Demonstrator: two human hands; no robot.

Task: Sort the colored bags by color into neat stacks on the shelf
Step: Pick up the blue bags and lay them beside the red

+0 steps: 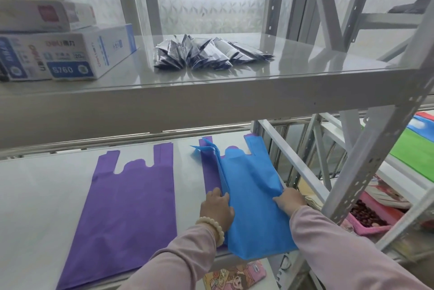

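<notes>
Blue bags (253,195) on a purple bag (211,172), shelf's (42,195) right edge; left grip (217,205) and right grip (290,200) each clamped on a side. Thin, limp, light cloth, probably slippery; best lifted by both sides.

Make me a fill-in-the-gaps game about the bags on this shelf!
1. The left hand and right hand hold the top bag, which is ___.
2. The lone bag at the left is ___.
3. A ___ of pale beads circles the left wrist.
4. The dark packets lie on the shelf ___ the bags.

Missing words: blue, purple, bracelet, above.
</notes>
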